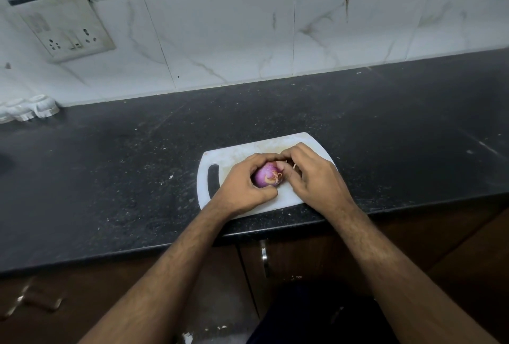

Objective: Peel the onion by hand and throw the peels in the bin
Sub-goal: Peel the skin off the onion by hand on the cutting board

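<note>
over the white cutting board (242, 151) on the dark desk (110, 178), the left hand (242, 182) cups the purple onion (265, 175) while the right hand (311, 178) pinches at its root end, so peeling looks just begun and next calls for lifting a skin edge.

Single head view, looking forward and down, close above countertop (110, 178)
</note>
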`<action>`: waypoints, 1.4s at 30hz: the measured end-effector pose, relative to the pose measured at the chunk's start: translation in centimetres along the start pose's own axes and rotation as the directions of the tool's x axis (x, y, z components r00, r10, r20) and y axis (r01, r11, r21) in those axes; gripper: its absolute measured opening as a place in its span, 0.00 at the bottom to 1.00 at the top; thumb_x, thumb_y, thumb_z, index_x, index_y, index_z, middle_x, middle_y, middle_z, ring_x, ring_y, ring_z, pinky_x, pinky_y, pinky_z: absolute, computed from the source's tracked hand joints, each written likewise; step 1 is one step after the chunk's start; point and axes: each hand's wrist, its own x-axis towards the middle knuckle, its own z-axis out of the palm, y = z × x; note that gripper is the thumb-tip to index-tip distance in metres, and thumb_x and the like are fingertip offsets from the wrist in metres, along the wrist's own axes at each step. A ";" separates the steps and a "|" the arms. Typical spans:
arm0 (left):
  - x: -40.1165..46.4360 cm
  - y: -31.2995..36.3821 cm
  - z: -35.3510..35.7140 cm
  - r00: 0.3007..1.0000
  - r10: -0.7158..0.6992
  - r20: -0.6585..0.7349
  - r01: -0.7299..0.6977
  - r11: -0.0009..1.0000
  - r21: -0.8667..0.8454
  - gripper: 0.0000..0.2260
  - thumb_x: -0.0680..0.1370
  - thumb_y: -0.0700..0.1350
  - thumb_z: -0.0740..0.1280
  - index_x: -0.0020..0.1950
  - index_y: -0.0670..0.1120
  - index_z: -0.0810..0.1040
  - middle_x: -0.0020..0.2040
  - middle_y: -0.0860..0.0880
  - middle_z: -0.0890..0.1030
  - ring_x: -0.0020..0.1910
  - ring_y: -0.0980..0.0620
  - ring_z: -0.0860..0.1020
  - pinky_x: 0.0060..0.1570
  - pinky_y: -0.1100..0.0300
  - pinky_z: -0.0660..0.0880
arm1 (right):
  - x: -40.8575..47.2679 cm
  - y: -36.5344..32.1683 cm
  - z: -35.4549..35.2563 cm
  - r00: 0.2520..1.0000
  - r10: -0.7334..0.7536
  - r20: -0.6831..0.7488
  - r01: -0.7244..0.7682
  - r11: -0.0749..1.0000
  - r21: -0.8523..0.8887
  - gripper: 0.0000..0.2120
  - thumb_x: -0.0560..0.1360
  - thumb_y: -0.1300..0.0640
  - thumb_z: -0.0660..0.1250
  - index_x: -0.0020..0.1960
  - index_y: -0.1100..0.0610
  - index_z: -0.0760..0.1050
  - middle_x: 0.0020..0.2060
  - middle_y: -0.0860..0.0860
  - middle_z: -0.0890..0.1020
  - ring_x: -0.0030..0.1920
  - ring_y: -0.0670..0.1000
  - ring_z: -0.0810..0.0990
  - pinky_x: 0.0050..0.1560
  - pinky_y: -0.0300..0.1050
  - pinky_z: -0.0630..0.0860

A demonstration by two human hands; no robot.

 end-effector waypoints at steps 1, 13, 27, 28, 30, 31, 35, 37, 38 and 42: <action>0.0 0.0 0.0 1.000 0.000 0.005 0.000 1.000 -0.003 0.29 0.67 0.45 0.72 0.69 0.51 0.80 0.62 0.52 0.84 0.61 0.53 0.83 0.63 0.56 0.80 | 0.0 0.0 -0.1 1.000 -0.012 0.017 0.012 1.000 0.007 0.12 0.81 0.48 0.68 0.59 0.53 0.77 0.49 0.42 0.78 0.40 0.41 0.73 0.40 0.42 0.77; 0.3 -0.5 -0.1 0.999 -0.035 -0.004 0.035 0.999 -0.009 0.28 0.67 0.44 0.73 0.66 0.49 0.71 0.56 0.53 0.81 0.53 0.56 0.82 0.57 0.60 0.80 | 0.2 0.8 0.4 0.998 -0.025 0.049 0.022 0.998 0.059 0.07 0.81 0.50 0.67 0.57 0.50 0.80 0.50 0.41 0.78 0.46 0.43 0.79 0.44 0.46 0.80; 0.4 -1.0 0.0 0.996 -0.041 -0.082 0.036 0.997 -0.062 0.20 0.71 0.48 0.83 0.59 0.51 0.81 0.54 0.52 0.85 0.54 0.54 0.84 0.57 0.55 0.82 | 0.2 0.6 0.4 0.998 -0.056 0.038 0.059 0.996 -0.070 0.09 0.82 0.49 0.61 0.54 0.52 0.77 0.48 0.43 0.79 0.42 0.48 0.80 0.37 0.50 0.79; 0.4 -0.9 0.0 0.997 -0.037 -0.075 0.033 0.997 -0.063 0.17 0.72 0.46 0.82 0.58 0.51 0.82 0.53 0.52 0.86 0.53 0.52 0.84 0.57 0.55 0.82 | 0.2 0.6 0.4 0.997 -0.061 0.045 0.066 0.992 -0.104 0.09 0.82 0.50 0.61 0.54 0.52 0.77 0.49 0.44 0.79 0.41 0.49 0.80 0.35 0.50 0.78; 0.5 -0.9 0.0 0.997 -0.034 -0.072 0.029 0.997 -0.070 0.17 0.72 0.42 0.82 0.57 0.50 0.83 0.54 0.52 0.86 0.53 0.51 0.85 0.56 0.55 0.83 | 0.2 0.5 0.4 0.996 -0.066 0.059 0.075 0.984 -0.161 0.07 0.81 0.54 0.62 0.55 0.53 0.77 0.49 0.45 0.78 0.39 0.50 0.79 0.31 0.49 0.76; 0.5 -0.9 0.0 0.997 -0.035 -0.069 0.029 0.997 -0.075 0.17 0.71 0.41 0.81 0.58 0.51 0.83 0.54 0.52 0.86 0.53 0.51 0.85 0.56 0.56 0.82 | 0.2 0.5 0.3 0.995 -0.070 0.063 0.081 0.981 -0.178 0.08 0.80 0.55 0.61 0.55 0.53 0.77 0.49 0.45 0.78 0.39 0.50 0.79 0.30 0.48 0.75; 0.5 -0.9 0.1 0.997 -0.010 -0.079 0.005 0.998 -0.068 0.20 0.69 0.41 0.79 0.60 0.51 0.83 0.56 0.52 0.86 0.56 0.50 0.85 0.58 0.54 0.83 | 0.3 0.3 0.3 0.994 -0.084 0.072 0.098 0.970 -0.222 0.08 0.79 0.58 0.61 0.55 0.53 0.76 0.47 0.45 0.77 0.36 0.49 0.75 0.25 0.46 0.71; 0.5 -1.0 0.2 0.997 0.004 -0.078 -0.008 0.999 -0.053 0.21 0.68 0.40 0.78 0.61 0.50 0.83 0.57 0.52 0.86 0.57 0.50 0.84 0.60 0.52 0.83 | 0.3 0.3 0.5 0.995 -0.080 0.058 0.092 0.965 -0.247 0.07 0.78 0.61 0.66 0.54 0.52 0.75 0.46 0.45 0.77 0.35 0.46 0.72 0.22 0.45 0.68; 0.5 -1.0 0.2 0.997 0.005 -0.075 -0.009 0.998 -0.055 0.21 0.68 0.40 0.78 0.61 0.50 0.83 0.57 0.52 0.85 0.57 0.50 0.84 0.60 0.53 0.83 | 0.2 0.2 0.5 0.996 -0.078 0.047 0.087 0.963 -0.253 0.08 0.77 0.63 0.68 0.53 0.52 0.75 0.46 0.45 0.76 0.34 0.46 0.70 0.21 0.46 0.68; 0.3 -0.7 0.2 0.997 0.014 -0.070 -0.019 0.997 -0.076 0.22 0.66 0.40 0.77 0.60 0.51 0.84 0.57 0.52 0.86 0.57 0.51 0.85 0.59 0.56 0.82 | 0.2 0.2 0.5 0.996 -0.084 0.024 0.088 0.969 -0.233 0.12 0.77 0.64 0.68 0.54 0.51 0.70 0.48 0.45 0.74 0.35 0.48 0.73 0.22 0.51 0.72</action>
